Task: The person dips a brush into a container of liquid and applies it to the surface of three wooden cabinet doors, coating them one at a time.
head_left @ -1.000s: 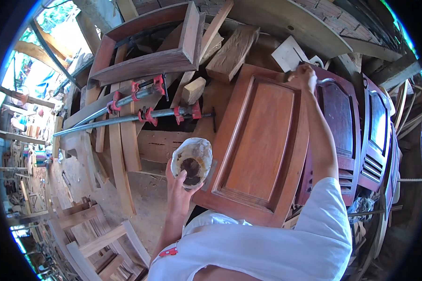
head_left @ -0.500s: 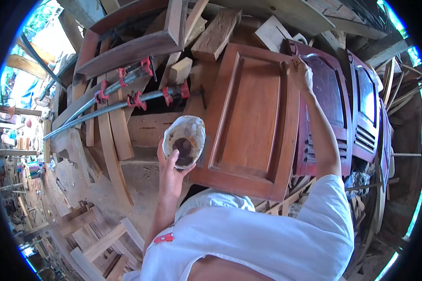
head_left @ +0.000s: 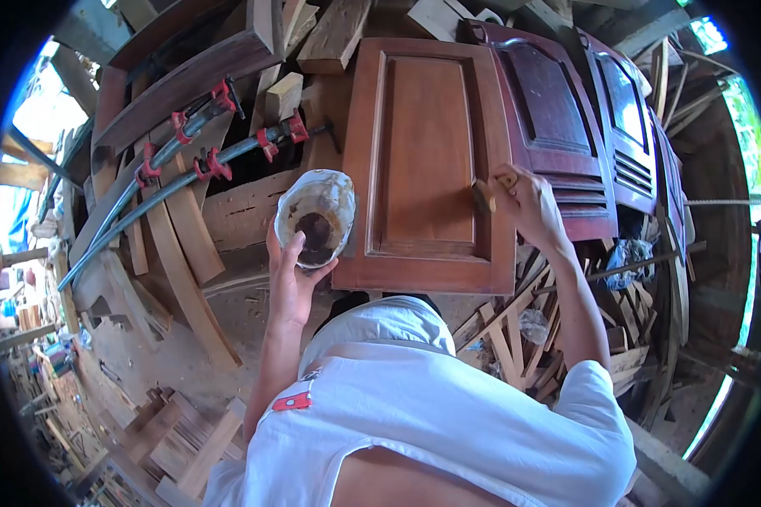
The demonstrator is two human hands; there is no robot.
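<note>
In my left hand point(head_left: 286, 275) is a whitish, stained container point(head_left: 344, 203) with dark brown liquid at its bottom. My thumb hooks over its near rim and the fingers support it from outside. My right hand point(head_left: 533, 207) is closed around a small brush point(head_left: 484, 196), whose tip is at the right inner edge of a reddish-brown wooden panel door point(head_left: 427, 152). The door leans in front of me, with a raised centre panel inside a moulded frame. Most of the brush handle is hidden by my fingers.
Dark red louvred door panels point(head_left: 558, 127) stand to the right of the door. Bar clamps with red jaws point(head_left: 254, 148) lie on boards at left. Wood offcuts point(head_left: 516, 342) are piled at lower right, and slatted wooden frames point(head_left: 173, 439) sit at lower left.
My right hand has come down from the door's upper right corner to its lower right side, bringing the brush along. The container stays in my left hand; the view has shifted.
</note>
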